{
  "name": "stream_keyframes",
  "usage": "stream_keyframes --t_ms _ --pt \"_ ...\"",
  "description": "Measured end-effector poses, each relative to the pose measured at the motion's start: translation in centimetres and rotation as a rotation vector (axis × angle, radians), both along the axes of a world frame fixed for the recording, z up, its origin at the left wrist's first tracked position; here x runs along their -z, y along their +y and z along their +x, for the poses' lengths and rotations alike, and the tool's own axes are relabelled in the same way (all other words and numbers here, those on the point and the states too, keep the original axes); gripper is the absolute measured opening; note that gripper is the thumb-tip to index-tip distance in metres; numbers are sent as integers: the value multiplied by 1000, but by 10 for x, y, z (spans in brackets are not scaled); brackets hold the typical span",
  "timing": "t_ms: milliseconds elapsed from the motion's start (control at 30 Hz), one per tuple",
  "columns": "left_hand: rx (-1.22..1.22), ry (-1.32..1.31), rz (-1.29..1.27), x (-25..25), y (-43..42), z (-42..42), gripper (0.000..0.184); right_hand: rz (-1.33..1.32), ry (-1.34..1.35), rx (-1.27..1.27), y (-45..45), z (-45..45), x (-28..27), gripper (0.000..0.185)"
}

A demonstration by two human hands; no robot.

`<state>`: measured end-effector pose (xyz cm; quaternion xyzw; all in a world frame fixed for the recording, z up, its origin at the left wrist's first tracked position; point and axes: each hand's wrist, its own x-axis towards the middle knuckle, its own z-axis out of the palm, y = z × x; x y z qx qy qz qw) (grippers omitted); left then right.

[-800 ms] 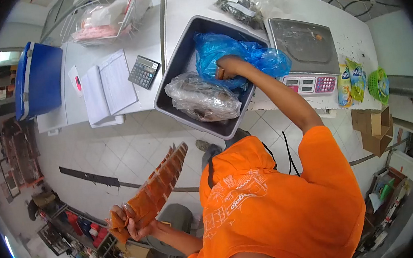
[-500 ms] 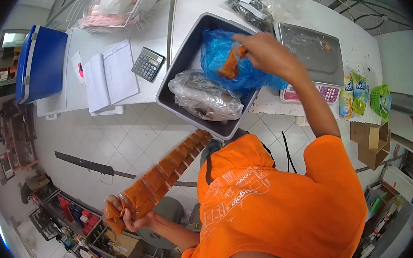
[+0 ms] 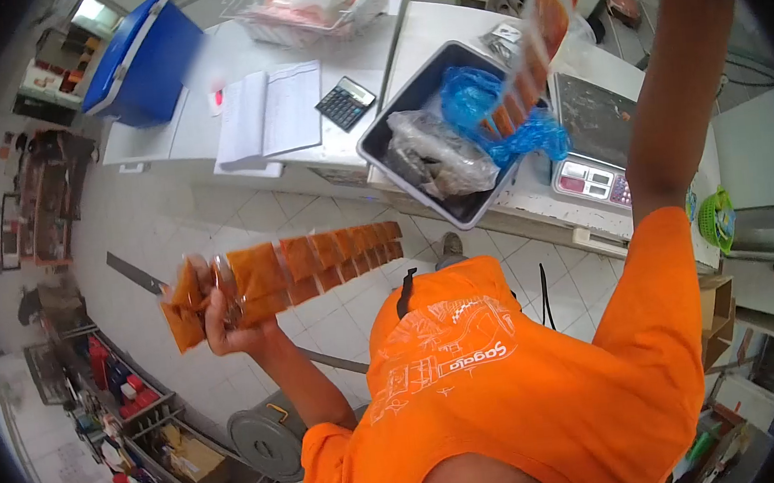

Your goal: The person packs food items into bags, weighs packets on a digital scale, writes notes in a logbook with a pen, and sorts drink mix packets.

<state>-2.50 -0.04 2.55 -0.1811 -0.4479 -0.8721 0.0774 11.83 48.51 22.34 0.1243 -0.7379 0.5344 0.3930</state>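
My left hand (image 3: pixel 223 316) is closed round the near end of a strip of orange sachets (image 3: pixel 315 264), which hangs out to the right over the floor. My right arm reaches up at the top right; the hand itself is dark and cut off at the frame edge. Below it a second strip of orange sachets (image 3: pixel 532 59) hangs down into the blue plastic bag (image 3: pixel 471 96). That bag lies in the grey tub (image 3: pixel 466 214), beside a clear bag with dark contents (image 3: pixel 439 154).
Left of the tub lie a calculator (image 3: pixel 346 102) and an open notebook (image 3: pixel 270 114). A wire basket (image 3: pixel 307 9) and a blue cooler (image 3: pixel 141 61) stand beyond. A weighing scale (image 3: pixel 593 122) is right of the tub, and a lidded grey bin (image 3: pixel 266 441) stands on the floor.
My right arm has risen from the tub, and a long strip of sachets now stretches up out of the blue bag. My left hand has lifted its strip higher. The view has shifted.
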Motion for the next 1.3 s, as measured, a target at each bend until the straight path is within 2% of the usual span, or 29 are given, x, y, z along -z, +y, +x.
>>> stream_keyframes --t_ms 100,167,233,267,300,400,500,533,633,667,767,833,900,933,967,1000,1033,1067,1133,1233,1300 --pt "-121 -141 120 -27 -14 -3 46 4 -131 175 -13 30 38 20" --pt "-67 -87 220 -40 -29 -13 49 9 -228 245 -30 48 59 20" --pt "-22 28 254 -80 -29 -14 49 16 -267 233 -63 53 63 20" --pt "-76 31 212 -97 -34 -15 50 29 -267 204 -88 49 56 20" --pt "-181 -8 203 -114 -36 -15 46 45 -254 161 -109 45 50 20" --pt "-78 120 114 -150 -63 -24 42 103 -169 -79 -203 2 13 21" --pt "31 198 121 -172 -73 -13 48 113 -56 -417 -312 -67 -27 21" --pt "58 113 130 -177 -72 -8 53 101 -39 -503 -340 -87 -37 22" --pt "-39 176 20 -163 -70 -10 50 23 -36 -738 -407 -140 -57 22" --pt "-216 66 -179 -171 -69 -3 44 -4 -49 -802 -420 -155 -58 23" --pt "1 99 -192 -150 -87 -24 40 -113 -148 -964 -443 -186 -48 23" --pt "175 72 -92 -148 -97 -30 40 -398 -208 -889 -436 -162 -43 19" --pt "254 32 -55 -156 -107 -20 39 -546 -73 -1029 -415 -188 1 23" --pt "286 63 -2 -164 -111 -12 42 -550 96 -1208 -406 -231 67 30" --pt "319 94 51 -172 -116 -5 45 -318 -79 -927 -423 -249 137 48" --pt "-51 153 -101 -179 -113 2 47 -173 -366 -800 -438 -250 194 47" --pt "-441 124 -281 -186 -109 8 50 -80 -628 -791 -451 -236 238 47" --pt "-162 258 -177 -201 -126 -3 49 -93 -734 -855 -462 -218 269 47" --pt "470 369 -1 -229 -160 -24 48 -237 -847 -1030 -466 -168 299 47" --pt "129 236 -127 -222 -196 -58 48 -487 -902 -1361 -436 -97 284 48" --pt "-208 154 -259 -187 -209 -80 46 -529 -918 -1524 -414 -64 261 49"
